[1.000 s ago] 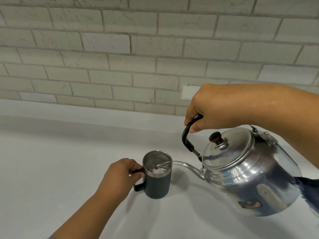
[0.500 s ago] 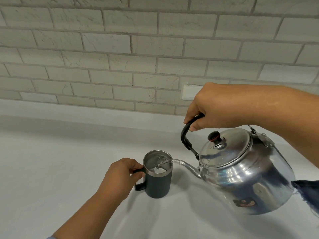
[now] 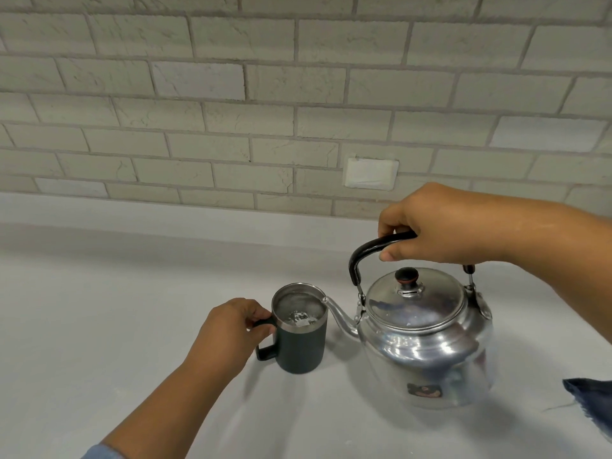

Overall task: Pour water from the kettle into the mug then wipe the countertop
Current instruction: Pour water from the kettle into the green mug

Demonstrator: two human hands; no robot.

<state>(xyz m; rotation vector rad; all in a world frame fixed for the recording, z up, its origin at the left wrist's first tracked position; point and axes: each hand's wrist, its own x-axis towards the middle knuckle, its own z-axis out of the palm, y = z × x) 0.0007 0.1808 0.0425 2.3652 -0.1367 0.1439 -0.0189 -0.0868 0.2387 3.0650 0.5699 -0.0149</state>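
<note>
Steel kettle (image 3: 427,339), hung below our right fingers (image 3: 394,225) clenched round its handle (image 3: 362,256), has tipped back nearly level and its stream has stopped; our left fingers (image 3: 260,315) grasp the mug (image 3: 301,351) just beside them, so we judge pouring done, wiping next.

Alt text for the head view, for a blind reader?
The right hand holds a steel kettle by its black handle, spout at the rim of a dark mug; the left hand grips the mug's handle on a pale countertop.

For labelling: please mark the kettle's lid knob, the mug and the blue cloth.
kettle's lid knob (image 3: 406,276): head view, round top.
mug (image 3: 303,349): head view, outer wall.
blue cloth (image 3: 592,397): head view, top corner.
</note>
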